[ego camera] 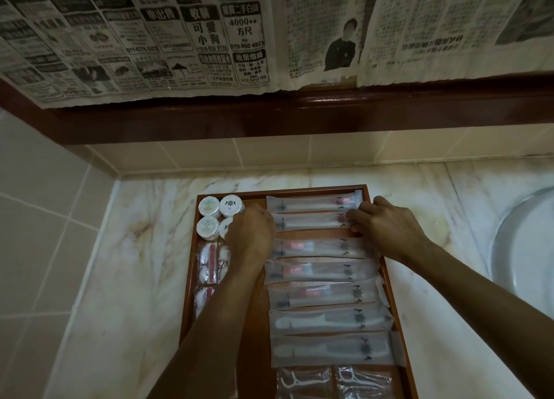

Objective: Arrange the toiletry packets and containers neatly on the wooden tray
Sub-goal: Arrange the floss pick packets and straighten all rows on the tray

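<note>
Clear plastic floss-pick packets [332, 382] lie nearest, at the tray's near end, cut off by the bottom edge of the view, so count uncertain. Beyond them, seven long translucent packets [322, 298] stacked in a column up the right side of the wooden tray [187, 281]: two nearest look like combs, the rest like toothbrush kits, though contents blur behind the wrappers. Slightly fanned, some right ends overhanging or riding up the tray's rim.

Both hands work the second packet from the far end [311, 221]. Right hand [386, 224] curls its fingers onto that packet's right end, apparently pinching or pressing it. Left hand [250, 233] sits at the left end, knuckles up, fingers tucked under and out of sight; grip cannot be confirmed.

To do this step well: square the packet between both ends, slide it parallel to the far packet [314, 203], keep even gaps, align the left edges down the column, avoid nudging the neighbours.

On the left side, cotton-bud packets [208, 263], partly hidden by the left forearm; farther up, round white containers [220, 215] in a cluster of four, one partly covered by the left hand. Labels too small to read. Marble counter [132, 263] beneath; basin [527, 242] cut off at right; newspaper [195, 32] beyond.
</note>
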